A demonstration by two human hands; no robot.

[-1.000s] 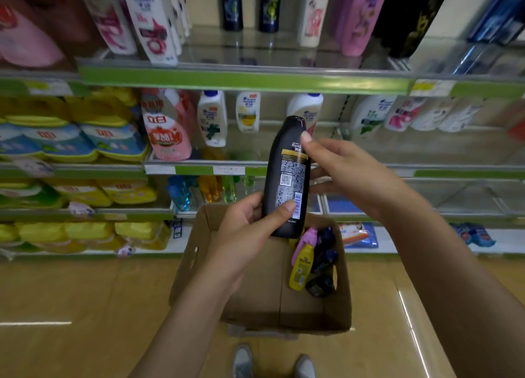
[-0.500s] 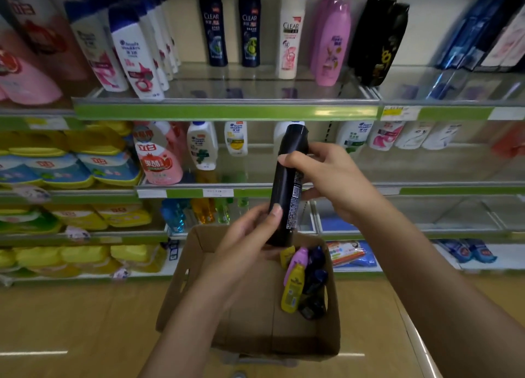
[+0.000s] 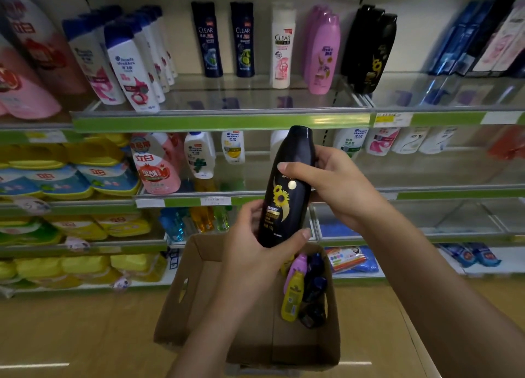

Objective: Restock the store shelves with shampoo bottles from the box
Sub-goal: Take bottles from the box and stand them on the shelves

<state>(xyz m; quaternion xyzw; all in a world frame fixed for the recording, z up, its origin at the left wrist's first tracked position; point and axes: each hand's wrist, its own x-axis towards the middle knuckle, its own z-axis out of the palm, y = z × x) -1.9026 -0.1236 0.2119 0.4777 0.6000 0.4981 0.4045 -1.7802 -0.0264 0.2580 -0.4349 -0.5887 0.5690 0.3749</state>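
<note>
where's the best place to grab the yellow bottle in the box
Take the yellow bottle by its upper body, just below the cap, reaching down from above through the open top of the box. It leans nearly upright against the right wall with the pink bottle and dark bottles crowding it, so its left side is probably the freest for a grip.

Green-edged glass shelving (image 3: 221, 122), pale back wall (image 3: 412, 31), wooden floor (image 3: 71, 329)
</note>
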